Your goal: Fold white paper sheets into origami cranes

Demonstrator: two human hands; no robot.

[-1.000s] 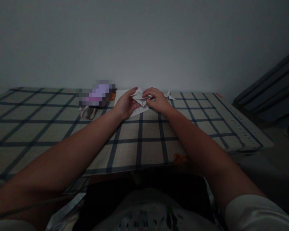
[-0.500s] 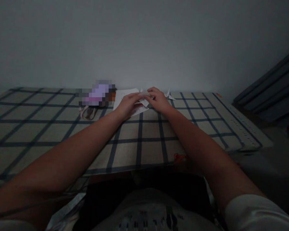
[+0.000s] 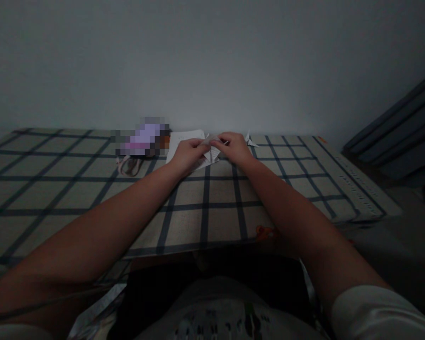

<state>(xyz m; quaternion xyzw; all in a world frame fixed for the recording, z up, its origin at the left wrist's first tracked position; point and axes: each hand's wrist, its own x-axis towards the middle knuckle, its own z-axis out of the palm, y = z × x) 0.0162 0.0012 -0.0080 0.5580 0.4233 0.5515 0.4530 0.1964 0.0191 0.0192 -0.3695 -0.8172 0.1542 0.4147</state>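
Between my hands is a folded piece of printed white paper (image 3: 213, 153), held just above the table. My left hand (image 3: 189, 155) pinches its left side, thumb and fingers pressed together. On the other side, my right hand (image 3: 234, 145) grips the paper with thumb and bent fingers. Under and behind my left hand lies a flat white sheet (image 3: 184, 137), partly covered. A small folded paper figure with pointed tips, like an origami crane (image 3: 250, 140), sits just beyond my right hand. The finer folds are too dim to make out.
A checked cloth (image 3: 219, 217) covers the table, which meets a grey wall (image 3: 212, 61) at the back. To the left lies a purple item (image 3: 147, 137), partly pixelated, with a pale strap (image 3: 129, 165). Dark curtain-like folds (image 3: 403, 123) hang at the right.
My right hand has lowered slightly and its fingers have closed in on the paper. The left fingers have drawn in too. The held paper has turned, now showing a pointed fold downward.
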